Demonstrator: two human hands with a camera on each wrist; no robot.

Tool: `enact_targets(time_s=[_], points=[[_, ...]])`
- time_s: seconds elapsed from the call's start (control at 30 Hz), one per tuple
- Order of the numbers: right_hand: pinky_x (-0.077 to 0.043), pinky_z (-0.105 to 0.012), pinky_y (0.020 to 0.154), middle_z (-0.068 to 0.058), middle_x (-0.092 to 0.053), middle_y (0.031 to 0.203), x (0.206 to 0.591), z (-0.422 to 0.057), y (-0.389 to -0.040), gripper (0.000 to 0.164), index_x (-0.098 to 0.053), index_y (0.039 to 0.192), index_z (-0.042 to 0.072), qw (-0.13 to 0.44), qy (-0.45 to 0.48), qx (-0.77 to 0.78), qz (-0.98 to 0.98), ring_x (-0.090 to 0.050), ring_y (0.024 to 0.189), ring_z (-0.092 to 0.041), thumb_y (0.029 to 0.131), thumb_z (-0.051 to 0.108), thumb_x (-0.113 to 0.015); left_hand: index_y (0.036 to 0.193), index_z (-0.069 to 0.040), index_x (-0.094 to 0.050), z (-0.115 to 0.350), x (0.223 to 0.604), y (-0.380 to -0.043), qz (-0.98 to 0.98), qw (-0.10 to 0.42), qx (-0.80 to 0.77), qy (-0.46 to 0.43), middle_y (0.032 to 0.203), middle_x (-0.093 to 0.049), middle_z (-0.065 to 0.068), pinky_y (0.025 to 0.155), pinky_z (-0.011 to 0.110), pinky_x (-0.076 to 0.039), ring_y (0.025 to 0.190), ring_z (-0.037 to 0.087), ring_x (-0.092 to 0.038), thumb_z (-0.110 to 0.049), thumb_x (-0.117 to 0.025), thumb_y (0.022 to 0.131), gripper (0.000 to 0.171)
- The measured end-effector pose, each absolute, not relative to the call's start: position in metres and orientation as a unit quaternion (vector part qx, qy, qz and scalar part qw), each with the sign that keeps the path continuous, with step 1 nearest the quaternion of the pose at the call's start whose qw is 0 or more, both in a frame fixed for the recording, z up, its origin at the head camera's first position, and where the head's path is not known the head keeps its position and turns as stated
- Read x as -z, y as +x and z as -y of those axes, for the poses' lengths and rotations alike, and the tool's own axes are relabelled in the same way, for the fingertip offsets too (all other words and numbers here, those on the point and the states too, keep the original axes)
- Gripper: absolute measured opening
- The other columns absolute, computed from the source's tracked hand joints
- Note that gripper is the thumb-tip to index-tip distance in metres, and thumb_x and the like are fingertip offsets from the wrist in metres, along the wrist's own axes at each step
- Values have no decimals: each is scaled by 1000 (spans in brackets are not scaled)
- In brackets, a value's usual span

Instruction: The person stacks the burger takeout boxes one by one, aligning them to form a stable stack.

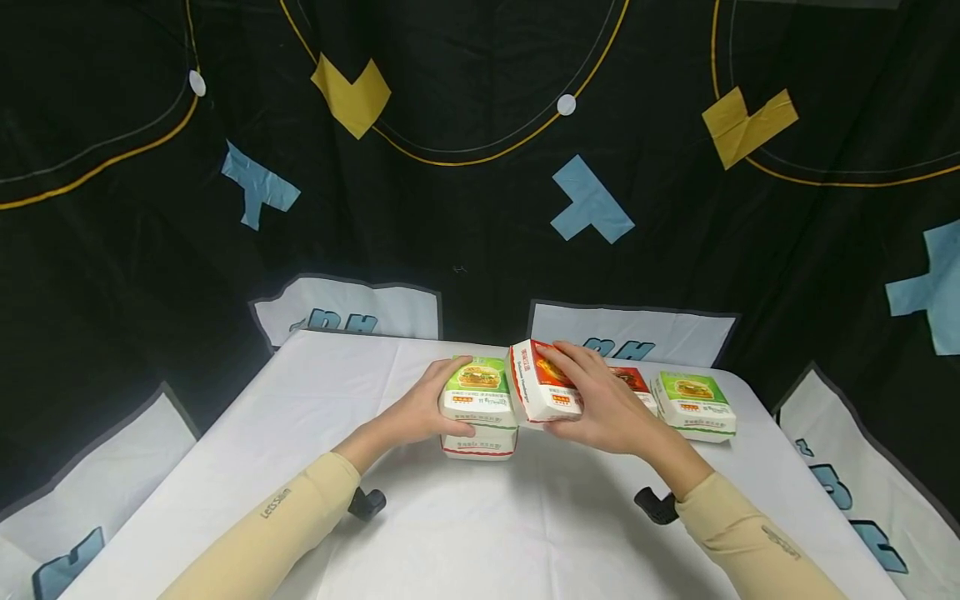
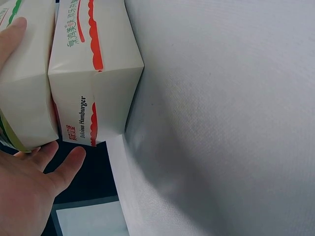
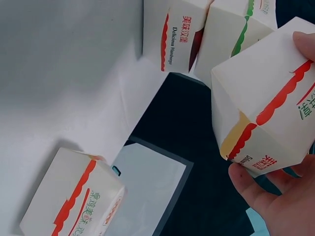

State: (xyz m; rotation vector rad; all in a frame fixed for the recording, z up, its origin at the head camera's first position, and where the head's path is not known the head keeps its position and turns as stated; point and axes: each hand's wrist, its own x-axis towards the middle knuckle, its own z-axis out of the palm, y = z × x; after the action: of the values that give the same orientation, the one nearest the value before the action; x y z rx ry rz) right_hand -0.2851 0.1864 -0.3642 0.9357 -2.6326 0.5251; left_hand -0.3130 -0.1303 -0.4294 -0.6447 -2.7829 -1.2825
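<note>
Pinching tilted red box [image 1: 531,390], right grip [image 1: 598,402]; stacked green box [image 1: 480,403], left grip [image 1: 422,408]; table edge [image 1: 397,342] beyond.

- Near the far edge of the table [image 1: 480,525]: upper box [image 1: 483,402], in the left grip [image 1: 425,408], on lower box [image 1: 480,446]
- Just right: tilted box [image 1: 531,385] in the right grip [image 1: 603,404]
- Farther right: half-hidden box [image 1: 632,379]
- Rightmost, beside it, near the far right corner: end box [image 1: 693,406]

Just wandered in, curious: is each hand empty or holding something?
Left hand: gripping a green-and-white cardboard hamburger box atop a red-trimmed white cardboard box.
Right hand: holding a tilted red-and-white cardboard hamburger box.
</note>
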Motion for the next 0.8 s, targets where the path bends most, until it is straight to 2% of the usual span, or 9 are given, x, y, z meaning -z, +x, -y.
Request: enact_targets(time_s=[0.3, 0.8], points=[[-50, -52, 97, 7, -30, 161, 362, -179, -287, 102, -21, 157, 47, 148, 320, -178, 919, -32, 140, -21, 75, 46, -80, 159, -34, -26, 131, 429, -313, 887, 8, 412, -209, 154, -31, -1, 104, 48, -45, 129, 21, -46, -44, -93, 67, 114], [-50, -51, 92, 6, -33, 160, 359, -170, -289, 99, -19, 158, 47, 142, 321, -156, 923, -34, 137, -19, 77, 49, -76, 155, -44, -25, 131, 430, -313, 887, 7, 413, -208, 154, -31, -2, 105, 46, -45, 129, 19, -46, -42, -93, 67, 111]])
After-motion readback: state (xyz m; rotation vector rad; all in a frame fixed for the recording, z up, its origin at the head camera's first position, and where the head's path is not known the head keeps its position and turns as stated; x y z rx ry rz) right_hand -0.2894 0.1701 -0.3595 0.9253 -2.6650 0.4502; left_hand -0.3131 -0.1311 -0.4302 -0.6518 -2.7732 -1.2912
